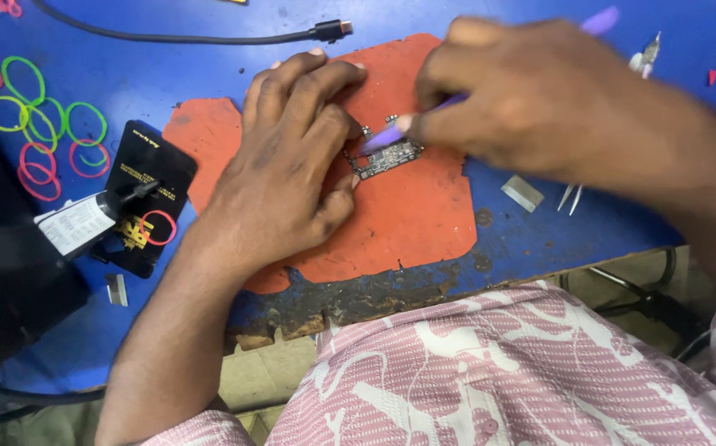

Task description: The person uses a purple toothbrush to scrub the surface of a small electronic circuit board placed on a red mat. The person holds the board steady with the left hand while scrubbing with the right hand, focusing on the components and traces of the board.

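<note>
Small circuit board (387,157) pinned on the orange mat (411,215), centre frame.

I judge the board light, stiff and fragile, best held by its edges. My left hand (288,169) presses flat beside it, fingers spread, gripping nothing; my right hand (531,99) pinches a purple tool (387,135) onto it. Tweezers (571,196) and a metal blade (522,192) lie right; rubber bands (40,124) and a black cable (209,37) crowd the blue tabletop (556,239) upper left.
</note>
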